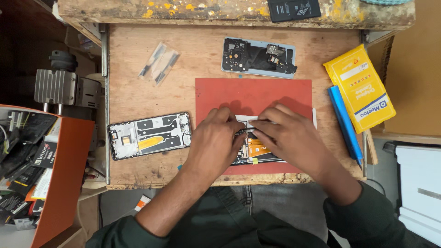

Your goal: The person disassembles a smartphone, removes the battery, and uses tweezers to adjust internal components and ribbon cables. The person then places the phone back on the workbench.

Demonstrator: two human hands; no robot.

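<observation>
An opened phone (257, 149) with orange ribbon cables lies on a red mat (252, 94) at the middle of a small wooden table (133, 96). My left hand (213, 140) rests on the phone's left part and covers it. My right hand (287, 133) pinches a thin dark tool (245, 131), tweezers by the look of it, with its tip over the phone's inside. Both hands meet above the phone.
A phone frame with a yellow patch (149, 135) lies to the left. A blue back cover with dark parts (258, 57) sits behind the mat. A clear packet (160, 62), a yellow packet (360, 87), a blue tool (344, 124) and an orange box of parts (36, 165) surround them.
</observation>
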